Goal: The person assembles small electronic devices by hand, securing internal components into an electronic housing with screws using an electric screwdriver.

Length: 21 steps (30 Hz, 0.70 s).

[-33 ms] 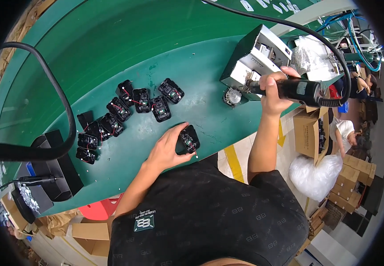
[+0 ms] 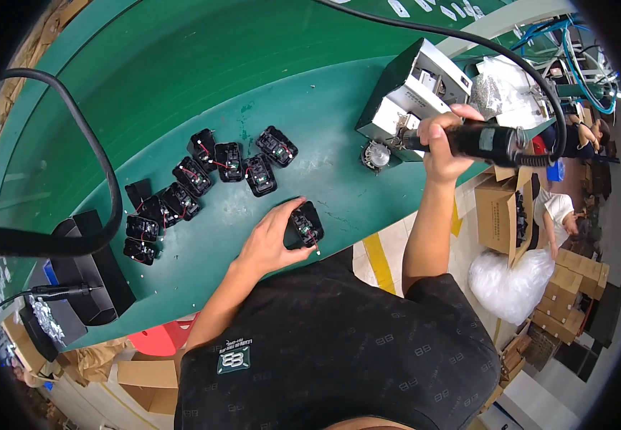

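My left hand curls around a black plastic housing near the table's front edge, thumb on one side and fingers on the other. Inside the housing are a small circuit board and wires; a short lead sticks out at its near side. At the right, my right hand grips a black corded electric screwdriver. It lies roughly level, its tip end at the front of a white and black box-shaped machine, probably a screw feeder. Whether the tip touches the machine I cannot tell.
Several similar housings with red wires lie left of centre on the green table. A round metal part stands beside the machine. Black bins and another corded tool are far left. Thick black cables arch overhead.
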{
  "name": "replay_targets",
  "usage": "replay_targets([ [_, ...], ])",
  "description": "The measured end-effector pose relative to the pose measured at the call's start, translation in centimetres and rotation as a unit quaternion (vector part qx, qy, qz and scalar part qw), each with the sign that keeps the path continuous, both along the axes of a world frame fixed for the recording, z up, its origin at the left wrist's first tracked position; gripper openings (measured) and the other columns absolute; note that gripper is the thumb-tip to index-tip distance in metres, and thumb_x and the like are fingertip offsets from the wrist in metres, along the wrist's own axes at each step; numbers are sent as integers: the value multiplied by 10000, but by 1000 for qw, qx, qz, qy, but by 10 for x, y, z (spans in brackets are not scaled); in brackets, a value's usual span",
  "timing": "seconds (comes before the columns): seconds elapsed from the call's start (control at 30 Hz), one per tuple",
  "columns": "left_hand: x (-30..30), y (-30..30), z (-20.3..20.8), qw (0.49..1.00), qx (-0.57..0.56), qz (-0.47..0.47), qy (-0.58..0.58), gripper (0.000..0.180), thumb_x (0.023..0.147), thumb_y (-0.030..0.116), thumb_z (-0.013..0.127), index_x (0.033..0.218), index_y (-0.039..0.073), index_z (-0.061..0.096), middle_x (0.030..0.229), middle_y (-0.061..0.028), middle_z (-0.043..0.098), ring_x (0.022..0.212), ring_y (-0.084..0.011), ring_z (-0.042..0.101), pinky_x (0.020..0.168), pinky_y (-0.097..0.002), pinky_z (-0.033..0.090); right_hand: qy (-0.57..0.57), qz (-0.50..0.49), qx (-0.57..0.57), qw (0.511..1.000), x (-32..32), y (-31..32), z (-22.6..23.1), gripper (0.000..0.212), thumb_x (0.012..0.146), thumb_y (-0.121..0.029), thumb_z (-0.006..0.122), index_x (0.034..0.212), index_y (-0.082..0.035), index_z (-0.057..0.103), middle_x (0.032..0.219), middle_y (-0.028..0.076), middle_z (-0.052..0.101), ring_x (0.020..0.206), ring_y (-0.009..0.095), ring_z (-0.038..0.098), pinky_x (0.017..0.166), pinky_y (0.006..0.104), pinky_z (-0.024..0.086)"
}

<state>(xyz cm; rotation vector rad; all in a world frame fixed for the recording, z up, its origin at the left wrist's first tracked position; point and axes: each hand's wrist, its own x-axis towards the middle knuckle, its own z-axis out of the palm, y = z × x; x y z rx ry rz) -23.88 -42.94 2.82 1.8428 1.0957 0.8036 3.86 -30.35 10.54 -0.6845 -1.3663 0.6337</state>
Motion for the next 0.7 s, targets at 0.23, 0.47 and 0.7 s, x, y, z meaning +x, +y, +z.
replay_targets([
  [0.23, -1, 1, 2, 1000, 16, 6, -19, 792, 601, 197, 813, 1279, 26, 441, 1244, -164, 537, 1133, -326, 543, 961, -390, 443, 70, -80, -157, 982, -2, 24, 21, 310, 784, 28, 617, 1072, 18, 502, 659, 53, 557, 535, 131, 533, 519, 272, 435],
  [0.47, -4, -3, 1, 998, 26, 49, -28, 798, 583, 198, 809, 1275, 39, 445, 1211, -159, 555, 1099, -332, 563, 944, -393, 450, 80, -79, -185, 976, -7, 21, 28, 306, 792, 22, 622, 1076, 14, 505, 655, 53, 545, 529, 134, 530, 515, 275, 436],
  [0.7, -1, 1, 19, 993, 80, 77, -46, 786, 575, 238, 840, 1241, 32, 477, 1158, -164, 573, 1057, -334, 575, 911, -394, 469, 223, 87, -110, 965, -39, -57, 70, 439, 845, -79, 563, 1252, -58, 401, 639, 17, 422, 507, 120, 430, 512, 302, 422],
])
